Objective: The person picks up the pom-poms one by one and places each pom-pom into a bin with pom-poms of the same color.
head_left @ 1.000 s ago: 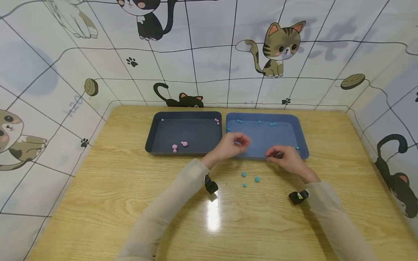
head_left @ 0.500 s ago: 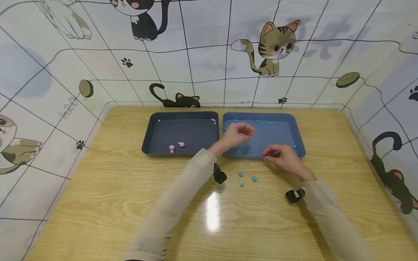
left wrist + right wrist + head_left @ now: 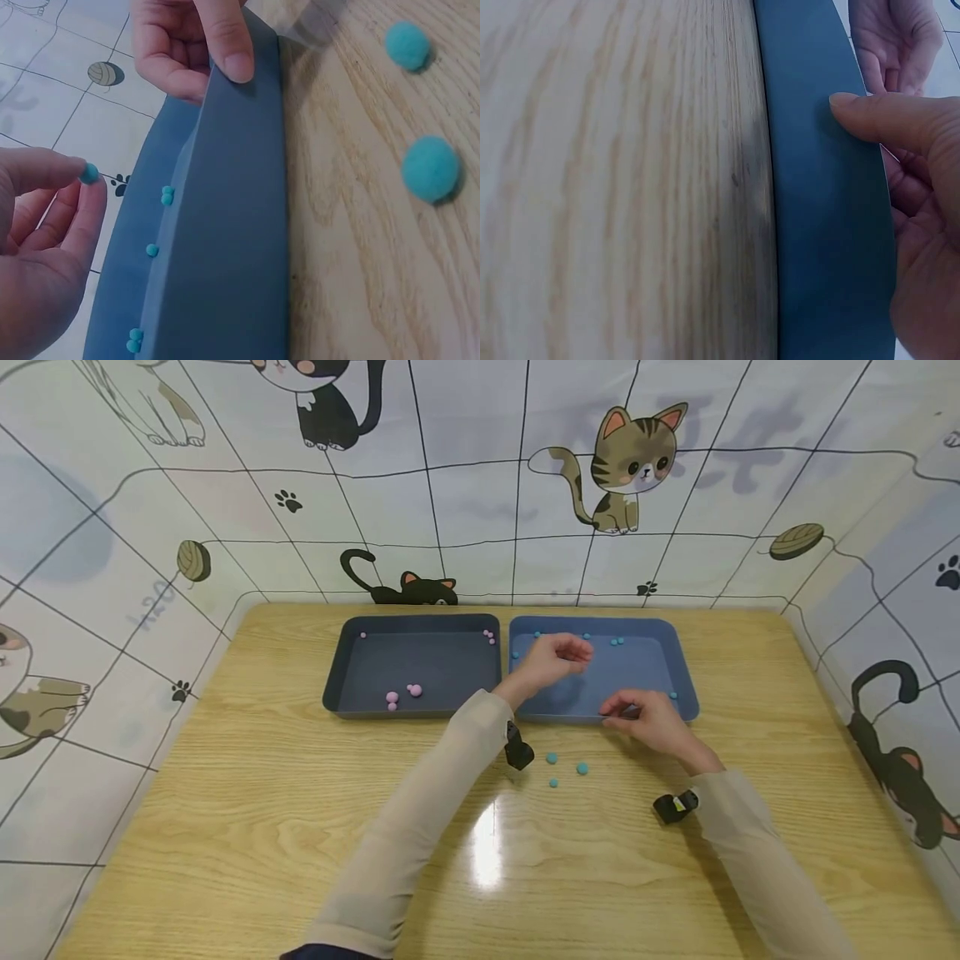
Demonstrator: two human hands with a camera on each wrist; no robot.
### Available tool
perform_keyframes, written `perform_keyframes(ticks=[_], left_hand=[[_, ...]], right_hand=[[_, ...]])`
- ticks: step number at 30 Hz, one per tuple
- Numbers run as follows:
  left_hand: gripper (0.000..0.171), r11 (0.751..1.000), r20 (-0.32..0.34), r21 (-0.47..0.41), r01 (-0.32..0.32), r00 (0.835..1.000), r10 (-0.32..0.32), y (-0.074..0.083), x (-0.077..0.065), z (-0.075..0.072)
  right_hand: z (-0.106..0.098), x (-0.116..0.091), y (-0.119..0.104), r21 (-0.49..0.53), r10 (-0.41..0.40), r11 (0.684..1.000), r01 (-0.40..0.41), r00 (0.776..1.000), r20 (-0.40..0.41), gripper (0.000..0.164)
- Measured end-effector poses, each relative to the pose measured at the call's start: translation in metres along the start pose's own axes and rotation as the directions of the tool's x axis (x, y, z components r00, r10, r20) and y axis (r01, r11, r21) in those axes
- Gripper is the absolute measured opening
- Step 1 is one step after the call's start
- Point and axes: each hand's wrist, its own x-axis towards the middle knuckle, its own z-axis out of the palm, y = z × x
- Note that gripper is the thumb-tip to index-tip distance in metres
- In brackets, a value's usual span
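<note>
My left hand (image 3: 550, 663) is over the blue tray (image 3: 633, 672). In the left wrist view its thumb and fingers pinch a small teal pom-pom (image 3: 89, 174), which is hidden in the head view. My right hand (image 3: 654, 724) grips the tray's near wall, with the thumb (image 3: 866, 114) on the outside and the fingers inside. Several teal pom-poms lie in the tray, mostly along its far side, such as a touching pair (image 3: 167, 196). Three more teal pom-poms (image 3: 582, 768) sit on the table in front of the tray.
Left of the blue tray stands a dark grey tray (image 3: 442, 660) holding several pink pom-poms (image 3: 392, 697), some large and some small. Both trays are near the back edge of the wooden table (image 3: 247, 793). A cat-patterned cloth (image 3: 480, 493) rises behind and at the sides.
My left hand has moved right and slightly away from me, further over the blue tray. The right hand keeps its grip on the near wall. The head view has shifted slightly.
</note>
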Motion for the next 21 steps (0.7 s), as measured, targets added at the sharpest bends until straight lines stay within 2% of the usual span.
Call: perform_keyframes(ticks=[11,18,21], left_hand=[[0.024,0.999,-0.060,-0.046,0.001,0.998,-0.003,-0.011,0.011,0.005],[0.024,0.999,-0.077,-0.055,-0.001,0.997,-0.004,-0.011,0.011,0.005],[0.024,0.998,-0.076,-0.057,-0.001,0.997,-0.004,-0.011,0.011,0.005]], right_hand=[[-0.002,0.000,0.002,0.013,0.000,1.000,0.000,1.000,0.005,0.008],[-0.008,-0.002,-0.036,-0.009,-0.004,1.000,0.004,1.000,0.000,0.008],[-0.010,-0.003,-0.041,-0.006,-0.005,1.000,0.005,1.000,-0.001,0.008]])
